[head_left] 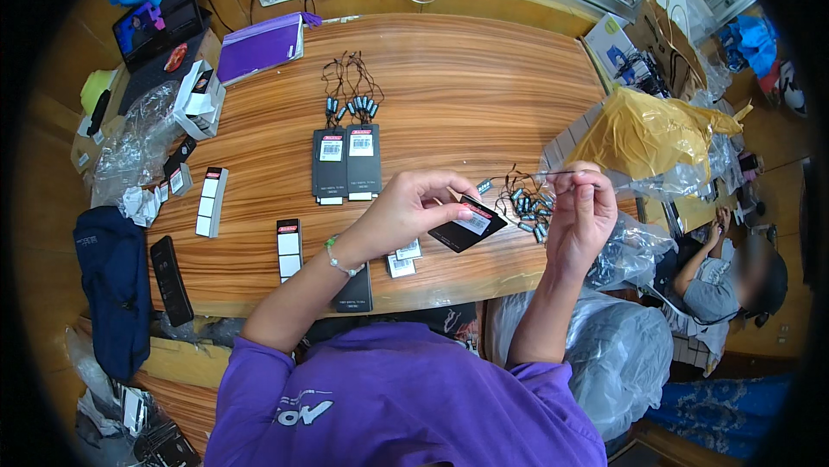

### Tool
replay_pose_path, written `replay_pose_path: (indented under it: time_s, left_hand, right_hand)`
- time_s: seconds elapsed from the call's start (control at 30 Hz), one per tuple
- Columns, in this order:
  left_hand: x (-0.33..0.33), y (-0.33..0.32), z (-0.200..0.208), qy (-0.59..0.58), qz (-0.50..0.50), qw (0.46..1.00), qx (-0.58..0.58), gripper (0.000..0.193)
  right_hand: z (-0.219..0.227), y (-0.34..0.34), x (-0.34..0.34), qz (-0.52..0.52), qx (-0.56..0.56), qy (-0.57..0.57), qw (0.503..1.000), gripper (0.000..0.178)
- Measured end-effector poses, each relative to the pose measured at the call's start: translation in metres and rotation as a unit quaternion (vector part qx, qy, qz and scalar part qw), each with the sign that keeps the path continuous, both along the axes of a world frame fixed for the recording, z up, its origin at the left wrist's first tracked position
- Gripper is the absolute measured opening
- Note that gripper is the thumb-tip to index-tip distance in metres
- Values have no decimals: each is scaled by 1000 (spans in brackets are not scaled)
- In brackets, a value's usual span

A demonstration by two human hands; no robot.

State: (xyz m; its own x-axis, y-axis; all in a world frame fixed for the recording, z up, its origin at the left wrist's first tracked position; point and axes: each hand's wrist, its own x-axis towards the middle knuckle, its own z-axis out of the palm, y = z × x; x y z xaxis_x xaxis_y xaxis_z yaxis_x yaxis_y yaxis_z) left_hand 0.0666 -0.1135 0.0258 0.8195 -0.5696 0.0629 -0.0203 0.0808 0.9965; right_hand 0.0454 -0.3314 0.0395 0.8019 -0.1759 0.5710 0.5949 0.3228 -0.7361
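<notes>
My left hand (425,208) pinches a black hang tag (469,227), with a white barcode sticker and a red band on its face, tilted above the table. Beside the fingertips shows a small blue-and-black string seal (484,184); whether it joins the tag I cannot tell. To the right, my right hand (584,199) is raised, thumb and forefinger closed on a thin dark cord (553,174). Below and between the hands lies a heap of cord loops with small blue seals (528,208). Partly under my left forearm are a stack of black tags (354,290) and white barcode stickers (402,265).
Two stacks of strung black tags (346,165) lie mid-table, cords pointing away. Sticker strips (210,202) and a dark phone (171,281) are at left. A purple folder (259,50) and laptop (155,31) stand far left. A yellow plastic bag (643,134) sits at right; another person (717,273) sits beyond.
</notes>
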Motion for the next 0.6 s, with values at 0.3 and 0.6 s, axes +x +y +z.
replay_pose_path:
  time_s: [0.3, 0.6]
  left_hand:
    - [6, 0, -1, -94, 126, 987, -15, 12]
    - [5, -1, 3, -193, 210, 958, 38, 10]
  right_hand:
    - [8, 13, -4, 11, -8, 115, 993, 16]
    - [1, 36, -14, -21, -133, 202, 970, 10]
